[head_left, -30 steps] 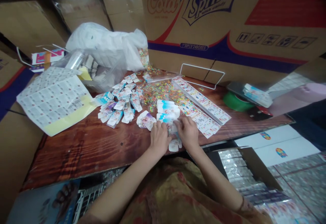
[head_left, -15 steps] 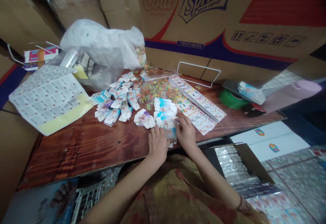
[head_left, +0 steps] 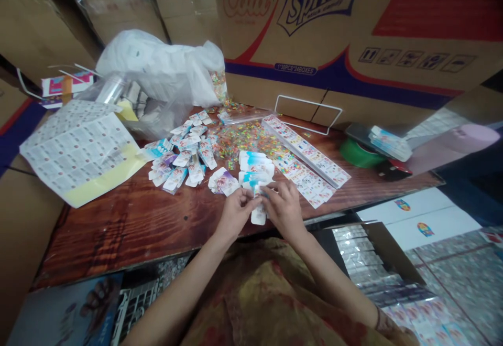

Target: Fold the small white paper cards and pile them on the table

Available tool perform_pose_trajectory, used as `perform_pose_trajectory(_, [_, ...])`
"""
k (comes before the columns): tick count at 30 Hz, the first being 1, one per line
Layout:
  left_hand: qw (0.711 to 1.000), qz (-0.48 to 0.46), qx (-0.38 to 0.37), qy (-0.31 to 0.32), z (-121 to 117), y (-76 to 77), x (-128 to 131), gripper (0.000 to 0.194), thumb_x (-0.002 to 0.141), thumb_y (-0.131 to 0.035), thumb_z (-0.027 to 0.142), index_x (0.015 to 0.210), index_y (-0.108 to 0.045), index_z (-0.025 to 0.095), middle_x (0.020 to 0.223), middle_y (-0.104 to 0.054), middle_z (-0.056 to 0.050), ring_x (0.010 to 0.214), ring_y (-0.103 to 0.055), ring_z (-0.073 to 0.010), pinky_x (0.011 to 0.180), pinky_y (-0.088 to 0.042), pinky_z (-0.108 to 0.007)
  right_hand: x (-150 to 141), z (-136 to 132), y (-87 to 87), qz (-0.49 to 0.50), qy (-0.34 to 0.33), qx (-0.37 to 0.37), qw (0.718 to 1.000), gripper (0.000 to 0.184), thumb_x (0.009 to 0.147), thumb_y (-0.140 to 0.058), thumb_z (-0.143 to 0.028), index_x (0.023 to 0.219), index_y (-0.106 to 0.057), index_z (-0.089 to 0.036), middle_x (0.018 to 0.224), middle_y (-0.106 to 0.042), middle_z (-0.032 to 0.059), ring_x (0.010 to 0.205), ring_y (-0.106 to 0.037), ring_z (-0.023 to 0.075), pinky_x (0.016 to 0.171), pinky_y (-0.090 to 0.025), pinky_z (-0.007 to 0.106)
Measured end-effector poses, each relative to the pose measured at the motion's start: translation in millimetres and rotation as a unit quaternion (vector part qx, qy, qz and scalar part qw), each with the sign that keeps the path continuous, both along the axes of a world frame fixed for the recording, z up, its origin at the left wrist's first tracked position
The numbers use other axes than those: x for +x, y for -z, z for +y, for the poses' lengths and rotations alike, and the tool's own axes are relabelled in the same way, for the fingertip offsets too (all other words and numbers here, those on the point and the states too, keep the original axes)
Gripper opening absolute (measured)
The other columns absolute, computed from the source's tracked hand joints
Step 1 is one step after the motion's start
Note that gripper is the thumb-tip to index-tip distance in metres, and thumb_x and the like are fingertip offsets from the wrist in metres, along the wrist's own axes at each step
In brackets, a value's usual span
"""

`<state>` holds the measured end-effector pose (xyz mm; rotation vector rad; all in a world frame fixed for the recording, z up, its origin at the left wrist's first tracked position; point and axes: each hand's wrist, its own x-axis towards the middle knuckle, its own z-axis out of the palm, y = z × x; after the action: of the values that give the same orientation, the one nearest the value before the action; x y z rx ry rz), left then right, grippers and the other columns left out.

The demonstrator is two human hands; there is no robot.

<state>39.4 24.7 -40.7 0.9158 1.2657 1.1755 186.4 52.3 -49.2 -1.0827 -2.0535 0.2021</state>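
My left hand (head_left: 234, 211) and my right hand (head_left: 283, 207) meet over the near edge of a wooden table (head_left: 129, 230). Both pinch one small white and blue printed card packet (head_left: 258, 211), held just above the table edge. Right behind the hands lies a short stack of the same packets (head_left: 256, 168). A loose heap of similar small packets (head_left: 184, 160) spreads to the left of it. Tiny coloured candy pieces (head_left: 239, 139) are scattered farther back.
Long printed card strips (head_left: 310, 160) lie to the right, a green tape roll (head_left: 356, 152) beyond them. Folded printed sheets (head_left: 78, 149) hang off the left edge. A white plastic bag (head_left: 157, 73) and big cartons (head_left: 334, 31) stand behind. An open box (head_left: 377, 267) of silvery packets sits low right.
My hands have lifted the packet from flat on the table edge and turned it between the fingertips. The camera has shifted slightly.
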Motion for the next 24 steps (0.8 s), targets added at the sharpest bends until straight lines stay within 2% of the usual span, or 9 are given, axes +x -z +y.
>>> perform_pose_trajectory(4, [0.996, 0.079, 0.026, 0.020, -3, -8.2, -6, 0.026, 0.071, -0.068, 0.034, 0.076, -0.052, 0.015, 0.060, -0.051, 0.005, 0.054, -0.045, -0.0077, 0.054, -0.034, -0.020, -1, 4, 0.3, 0.055, -0.056, -0.008, 0.997, 0.012, 0.089, -0.056, -0.027, 0.095, -0.065, -0.021, 0.087, -0.064, 0.0056, 0.085, -0.059, 0.0210, 0.087, -0.045, 0.041])
perform_pose_trajectory(8, [0.991, 0.118, 0.042, 0.053, -6, -9.9, -12, 0.020, 0.073, -0.065, 0.028, 0.077, -0.050, 0.015, 0.065, -0.050, 0.004, 0.060, -0.046, -0.0091, 0.058, -0.036, -0.021, -4, 1, -6.7, 0.095, -0.051, 0.023, 0.994, 0.008, 0.086, -0.061, -0.023, 0.078, -0.063, -0.023, 0.074, -0.064, 0.0000, 0.073, -0.061, 0.0168, 0.096, -0.041, 0.043])
perform_pose_trajectory(10, [0.986, 0.114, 0.061, 0.104, -7, -12.8, -15, 0.017, 0.076, -0.062, 0.028, 0.082, -0.051, 0.016, 0.074, -0.054, 0.002, 0.071, -0.051, -0.0114, 0.067, -0.042, -0.023, -7, -4, -14.4, 0.091, -0.066, 0.027, 0.993, 0.012, 0.087, -0.059, -0.019, 0.076, -0.062, -0.024, 0.073, -0.065, -0.0020, 0.070, -0.062, 0.0145, 0.103, -0.035, 0.044])
perform_pose_trajectory(13, [0.970, 0.090, 0.064, 0.218, -8, -19.9, -17, 0.015, 0.079, -0.059, 0.028, 0.087, -0.054, 0.017, 0.082, -0.058, 0.000, 0.083, -0.054, -0.0134, 0.080, -0.045, -0.026, -9, -12, -26.3, 0.088, -0.113, 0.022, 0.989, 0.014, 0.088, -0.055, -0.015, 0.079, -0.061, -0.023, 0.076, -0.067, -0.0033, 0.070, -0.064, 0.0121, 0.111, -0.025, 0.046])
perform_pose_trajectory(16, [0.957, 0.053, -0.016, 0.285, -10, -24.0, -18, 0.017, 0.076, -0.060, 0.031, 0.082, -0.054, 0.016, 0.067, -0.056, 0.003, 0.063, -0.054, -0.0109, 0.063, -0.047, -0.024, -9, -16, -33.0, 0.083, -0.156, -0.014, 0.984, 0.014, 0.089, -0.053, -0.014, 0.080, -0.058, -0.022, 0.074, -0.066, -0.0039, 0.067, -0.063, 0.0109, 0.112, -0.023, 0.047])
perform_pose_trajectory(18, [0.960, 0.061, -0.062, 0.266, -12, -23.3, -18, 0.021, 0.072, -0.064, 0.032, 0.079, -0.053, 0.015, 0.058, -0.053, 0.004, 0.050, -0.051, -0.0098, 0.050, -0.043, -0.022, -7, -17, -34.2, 0.073, -0.180, -0.050, 0.980, 0.012, 0.089, -0.053, -0.015, 0.080, -0.057, -0.022, 0.072, -0.065, -0.0045, 0.063, -0.061, 0.0105, 0.111, -0.027, 0.046])
perform_pose_trajectory(20, [0.968, 0.088, -0.067, 0.224, -13, -21.2, -17, 0.023, 0.067, -0.068, 0.031, 0.074, -0.054, 0.015, 0.052, -0.051, 0.005, 0.044, -0.049, -0.0101, 0.044, -0.040, -0.022, -6, -18, -34.5, 0.070, -0.201, -0.080, 0.974, 0.011, 0.089, -0.054, -0.016, 0.080, -0.057, -0.022, 0.071, -0.065, -0.0044, 0.062, -0.060, 0.0108, 0.107, -0.032, 0.045])
perform_pose_trajectory(22, [0.977, 0.091, -0.038, 0.189, -14, -20.3, -17, 0.024, 0.065, -0.071, 0.031, 0.070, -0.055, 0.014, 0.052, -0.052, 0.004, 0.046, -0.049, -0.0098, 0.046, -0.040, -0.021, -4, -19, -35.6, 0.110, -0.205, -0.104, 0.967, 0.009, 0.087, -0.057, -0.017, 0.080, -0.058, -0.022, 0.073, -0.065, -0.0031, 0.066, -0.061, 0.0120, 0.100, -0.039, 0.042])
perform_pose_trajectory(24, [0.983, 0.064, -0.001, 0.170, -15, -21.6, -17, 0.026, 0.063, -0.075, 0.031, 0.070, -0.058, 0.012, 0.059, -0.056, 0.003, 0.053, -0.050, -0.0091, 0.053, -0.042, -0.021, -4, -19, -38.1, 0.200, -0.175, -0.142, 0.954, 0.003, 0.084, -0.063, -0.021, 0.083, -0.060, -0.022, 0.078, -0.065, -0.0006, 0.073, -0.061, 0.0140, 0.089, -0.046, 0.037])
